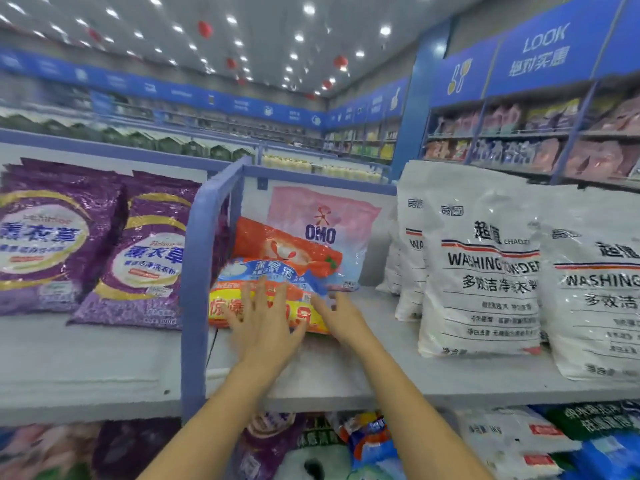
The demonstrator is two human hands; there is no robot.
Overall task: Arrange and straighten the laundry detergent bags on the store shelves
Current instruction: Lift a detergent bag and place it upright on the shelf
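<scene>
An orange and blue detergent bag leans tilted on the grey top shelf, just right of a blue frame post. Behind it a pink OMO bag stands against the back panel. My left hand lies flat with spread fingers on the lower front of the orange bag. My right hand touches the bag's lower right corner with its fingers extended. Two purple lavender bags lean to the left of the post. Large white washing powder bags stand to the right.
Bare shelf surface lies in front of the purple bags and between the orange bag and the white bags. A lower shelf holds mixed purple, blue and white bags. A wall rack with pink bags stands at the far right under blue signs.
</scene>
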